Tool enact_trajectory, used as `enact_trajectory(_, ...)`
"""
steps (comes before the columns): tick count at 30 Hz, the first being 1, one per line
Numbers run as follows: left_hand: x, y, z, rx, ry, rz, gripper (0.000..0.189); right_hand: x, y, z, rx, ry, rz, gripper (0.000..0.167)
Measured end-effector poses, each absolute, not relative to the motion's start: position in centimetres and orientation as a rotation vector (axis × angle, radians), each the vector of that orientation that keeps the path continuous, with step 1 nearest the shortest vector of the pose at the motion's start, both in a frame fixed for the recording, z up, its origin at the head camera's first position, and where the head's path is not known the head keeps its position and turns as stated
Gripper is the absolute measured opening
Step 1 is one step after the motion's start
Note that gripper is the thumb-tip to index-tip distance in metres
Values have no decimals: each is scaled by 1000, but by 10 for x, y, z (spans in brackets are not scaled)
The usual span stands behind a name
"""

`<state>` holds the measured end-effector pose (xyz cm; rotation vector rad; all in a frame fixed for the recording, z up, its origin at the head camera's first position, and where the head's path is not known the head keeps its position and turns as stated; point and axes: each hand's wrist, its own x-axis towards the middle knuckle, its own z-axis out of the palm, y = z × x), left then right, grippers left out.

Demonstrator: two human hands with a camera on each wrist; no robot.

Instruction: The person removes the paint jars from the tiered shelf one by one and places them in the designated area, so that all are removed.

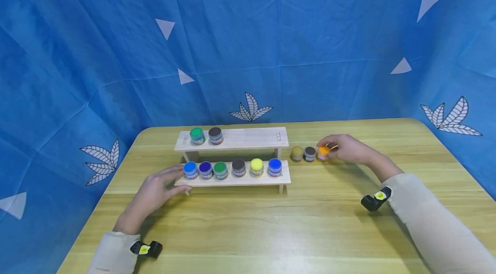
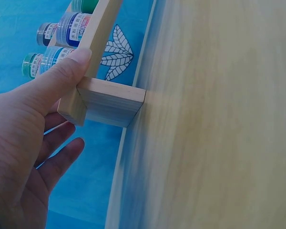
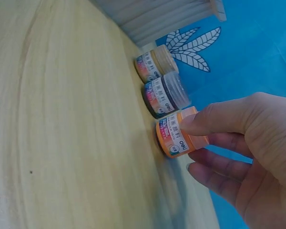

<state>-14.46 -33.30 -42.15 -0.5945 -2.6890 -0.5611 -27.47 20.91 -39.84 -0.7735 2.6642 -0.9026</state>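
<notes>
In the head view my right hand pinches an orange paint jar on the table between thumb and fingers. Beside that jar stand a dark-lidded paint jar and an ochre one. My left hand holds the left end of the lower wooden shelf. Its thumb lies along the shelf's front edge by a light-blue jar, with the other fingers behind the end. Along this shelf are several jars, including a yellow one and a blue one.
Behind the lower shelf rises an upper wooden shelf, carrying a green jar and a dark jar at its left. A blue patterned cloth hangs behind the wooden table.
</notes>
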Motion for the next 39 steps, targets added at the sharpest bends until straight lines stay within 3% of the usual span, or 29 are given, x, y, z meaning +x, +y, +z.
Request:
enact_trajectory(17, -144, -332, -422, -588, -2696, -545, 53, -274, 211, -404, -780, 2653, -915, 47)
enact_trajectory(39, -144, -333, -422, -588, -2707, -528, 54, -259, 181, -351, -928, 2816, -842, 44)
